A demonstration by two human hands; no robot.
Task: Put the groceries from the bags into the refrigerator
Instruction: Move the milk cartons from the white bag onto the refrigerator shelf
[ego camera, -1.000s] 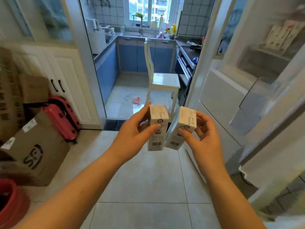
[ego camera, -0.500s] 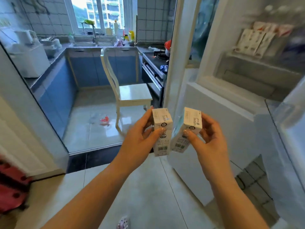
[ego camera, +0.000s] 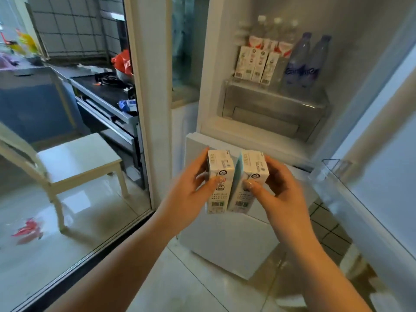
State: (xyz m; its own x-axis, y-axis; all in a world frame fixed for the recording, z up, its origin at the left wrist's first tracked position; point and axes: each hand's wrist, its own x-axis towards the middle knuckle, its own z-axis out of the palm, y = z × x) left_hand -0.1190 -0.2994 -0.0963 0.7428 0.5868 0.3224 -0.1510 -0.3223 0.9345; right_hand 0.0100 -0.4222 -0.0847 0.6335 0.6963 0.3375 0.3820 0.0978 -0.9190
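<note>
Milk cartons held up in front of the open fridge.
The left hand (ego camera: 191, 190) grips 1 small white carton (ego camera: 219, 181) and the right hand (ego camera: 275, 188) grips another carton (ego camera: 248, 179), side by side and touching, below the fridge shelf (ego camera: 270, 95). On that shelf stand 3 cartons (ego camera: 255, 61) in a row, with 2 blue water bottles (ego camera: 304, 61) just beside them. A white chair (ego camera: 74, 161) stands well apart from the fridge, past the glass door.

Two white cartons, left carton (ego camera: 219, 183) and right carton (ego camera: 248, 181), stand upright side by side, touching; the refrigerator (ego camera: 265, 131) stands open beyond them.
</note>
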